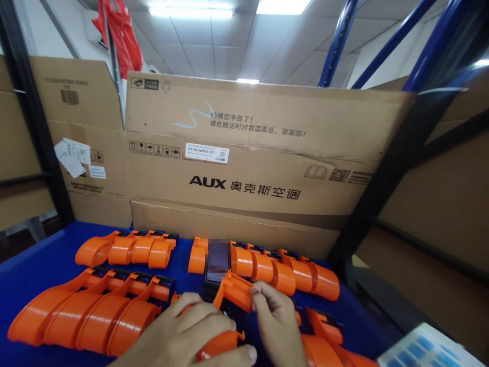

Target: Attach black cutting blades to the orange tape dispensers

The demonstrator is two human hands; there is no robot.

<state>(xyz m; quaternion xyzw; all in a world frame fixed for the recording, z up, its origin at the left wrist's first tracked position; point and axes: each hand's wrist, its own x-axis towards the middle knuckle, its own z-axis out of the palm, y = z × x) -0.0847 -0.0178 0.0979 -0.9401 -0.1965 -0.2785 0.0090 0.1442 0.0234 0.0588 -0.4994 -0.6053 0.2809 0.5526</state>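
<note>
My left hand (194, 326) curls over an orange plastic part with a curved band (217, 346), its fingers lying across the top. Thumb and fingers of my right hand (277, 321) pinch the edge of a flat orange plastic section (237, 291), which tilts up in front of the left hand. Whether these orange pieces form one part is hidden by the left hand. Just behind them stands a dark phone-like device (218, 261) with a blurred screen.
Rows of similar orange parts (101, 318) with black pieces lie on the blue tabletop (23, 260), more of them at the back (263, 267). A cardboard sheet (244, 168) stands behind, between dark posts (367, 204). A white-and-blue printed item (430, 349) lies front right.
</note>
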